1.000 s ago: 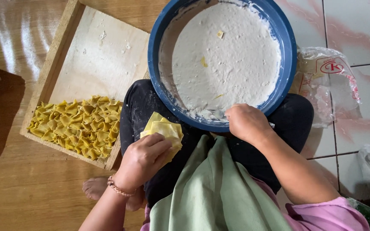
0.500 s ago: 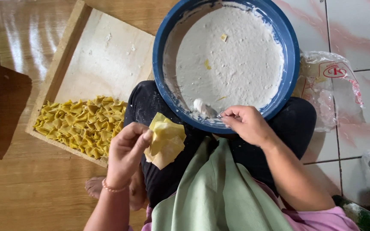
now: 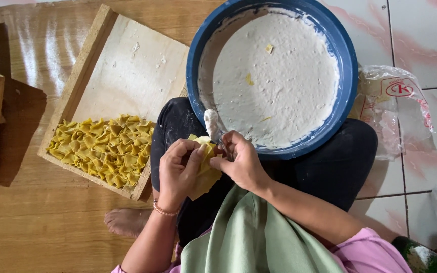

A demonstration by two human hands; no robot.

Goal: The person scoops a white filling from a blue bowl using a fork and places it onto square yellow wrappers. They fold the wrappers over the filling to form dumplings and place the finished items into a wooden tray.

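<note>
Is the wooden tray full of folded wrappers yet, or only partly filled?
Partly filled. The folded yellow pieces cover only the near end of the wooden tray; the far part shows bare board with a few white flecks.

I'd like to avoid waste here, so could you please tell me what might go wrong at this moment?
1. The white paste on the spoon sits heaped above the yellow wrapper; a lump could drop onto the dark trousers rather than the wrapper.
2. The left hand and right hand pinch the thin wrapper together; it might tear.
3. The blue bowl rests on the lap and could tip.
</note>
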